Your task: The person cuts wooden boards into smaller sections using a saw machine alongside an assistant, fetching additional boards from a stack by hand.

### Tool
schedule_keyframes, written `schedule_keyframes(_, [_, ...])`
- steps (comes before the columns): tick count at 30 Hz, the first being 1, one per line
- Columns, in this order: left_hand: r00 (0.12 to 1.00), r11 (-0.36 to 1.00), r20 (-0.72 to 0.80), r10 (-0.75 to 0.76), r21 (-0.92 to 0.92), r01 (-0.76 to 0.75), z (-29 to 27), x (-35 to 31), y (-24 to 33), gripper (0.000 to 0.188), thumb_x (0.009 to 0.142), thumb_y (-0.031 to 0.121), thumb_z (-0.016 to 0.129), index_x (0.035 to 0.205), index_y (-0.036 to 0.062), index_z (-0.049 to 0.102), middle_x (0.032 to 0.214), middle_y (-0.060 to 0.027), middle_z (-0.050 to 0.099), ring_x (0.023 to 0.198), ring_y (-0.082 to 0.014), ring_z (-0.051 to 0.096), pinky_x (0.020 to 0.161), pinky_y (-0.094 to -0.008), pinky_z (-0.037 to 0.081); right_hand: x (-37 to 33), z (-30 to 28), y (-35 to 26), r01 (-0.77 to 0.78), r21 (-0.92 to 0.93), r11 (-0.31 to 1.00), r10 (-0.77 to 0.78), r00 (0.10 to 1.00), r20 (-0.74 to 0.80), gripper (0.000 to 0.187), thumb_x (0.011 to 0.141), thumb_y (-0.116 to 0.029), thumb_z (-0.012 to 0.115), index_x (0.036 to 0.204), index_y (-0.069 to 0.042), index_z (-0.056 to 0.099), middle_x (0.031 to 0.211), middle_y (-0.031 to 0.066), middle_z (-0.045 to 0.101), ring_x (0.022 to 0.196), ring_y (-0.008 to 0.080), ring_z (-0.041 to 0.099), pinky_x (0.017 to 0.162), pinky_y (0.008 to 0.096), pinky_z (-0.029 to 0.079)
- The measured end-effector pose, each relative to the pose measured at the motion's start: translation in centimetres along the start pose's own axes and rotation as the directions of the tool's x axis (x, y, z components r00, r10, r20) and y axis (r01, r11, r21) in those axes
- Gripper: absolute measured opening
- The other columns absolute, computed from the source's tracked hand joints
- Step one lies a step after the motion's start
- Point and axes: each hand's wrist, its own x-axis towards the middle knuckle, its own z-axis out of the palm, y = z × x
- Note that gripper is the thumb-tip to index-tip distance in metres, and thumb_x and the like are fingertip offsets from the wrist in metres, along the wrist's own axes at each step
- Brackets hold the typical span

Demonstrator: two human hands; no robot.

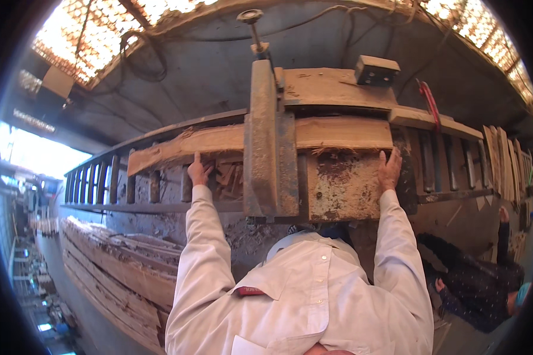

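A long, rough-edged wooden plank [189,142] lies across the machine and passes behind its upright blue-grey and tan guard [263,136]. My left hand [199,170] is at the plank's near edge, left of the guard. Its index finger stretches out against the wood, while the other fingers are partly curled. Over on the right, my right hand [389,170] is open, its fingertips at the plank's right end. The palm is by the worn, stained machine table [343,186]. Neither hand grips anything.
Roller frames [109,180] extend to both sides. Behind the plank are a wooden fence board [331,86], a dark block [376,71] and a red clamp [430,105]. Stacked timber [118,266] lies at lower left. Another person [485,278] is at lower right.
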Motion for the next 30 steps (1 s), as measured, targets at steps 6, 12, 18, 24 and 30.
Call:
schedule_keyframes(6, [0.999, 1.0, 0.036, -0.004, -0.005, 0.004, -0.4, 0.5, -0.3, 0.057, 0.09, 0.044, 0.062, 0.117, -0.0054, 0.052, 0.102, -0.0206, 0.065, 0.08, -0.0317, 0.068, 0.071, -0.0444, 0.055, 0.1, 0.2, 0.1, 0.025, 0.004, 1.0, -0.025, 1.0, -0.019, 0.068, 0.098, -0.048, 0.039, 0.143, 0.003, 0.03, 0.148, 0.0209, 0.032, 0.141, 0.032, 0.025, 0.117, 0.0394, 0.017])
schedule_keyframes(12, [0.999, 1.0, -0.033, 0.005, -0.014, -0.006, -1.4, 2.2, -1.1, 0.051, 0.09, 0.039, 0.063, 0.11, -0.0065, 0.055, 0.101, -0.019, 0.065, 0.08, -0.0319, 0.068, 0.068, -0.0434, 0.057, 0.0, 0.1, -0.5, 0.001, 0.015, 1.0, -0.001, 1.0, 0.014, 0.069, 0.097, -0.051, 0.038, 0.143, 0.001, 0.031, 0.148, 0.0202, 0.032, 0.14, 0.0319, 0.026, 0.117, 0.0392, 0.017])
schedule_keyframes(18, [1.0, 0.998, -0.001, -0.029, -0.048, 0.029, -0.5, 0.6, -0.2, 0.048, 0.091, 0.039, 0.061, 0.113, -0.0033, 0.053, 0.101, -0.0158, 0.064, 0.08, -0.0302, 0.068, 0.067, -0.0414, 0.057, 0.0, -0.2, -0.7, -0.046, 0.042, 0.998, 0.045, 0.998, 0.04, 0.078, 0.093, -0.058, 0.042, 0.143, 0.001, 0.031, 0.15, 0.0197, 0.031, 0.141, 0.0318, 0.023, 0.117, 0.0398, 0.016])
schedule_keyframes(24, [0.998, 0.998, -0.016, 0.055, -0.023, -0.055, -0.4, 0.8, -0.8, 0.049, 0.088, 0.04, 0.064, 0.106, -0.0051, 0.056, 0.092, -0.012, 0.064, 0.07, -0.0257, 0.067, 0.059, -0.0375, 0.055, 0.1, 0.5, -0.5, -0.117, 0.513, 0.85, 0.164, 0.985, -0.046, 0.069, 0.093, -0.047, 0.054, 0.138, 0.002, 0.037, 0.14, 0.019, 0.044, 0.132, 0.0306, 0.039, 0.11, 0.0382, 0.03])
schedule_keyframes(30, [0.996, 0.996, -0.001, 0.089, -0.014, -0.089, -0.7, 0.6, -0.3, 0.051, 0.085, 0.038, 0.068, 0.109, -0.0062, 0.057, 0.096, -0.0149, 0.064, 0.076, -0.0262, 0.067, 0.06, -0.0374, 0.056, -3.9, 5.0, -7.3, -0.549, 0.833, 0.067, 0.315, 0.804, 0.504, 0.037, 0.093, -0.025, 0.06, 0.118, -0.001, 0.049, 0.11, 0.0169, 0.055, 0.101, 0.0285, 0.058, 0.08, 0.0353, 0.054])
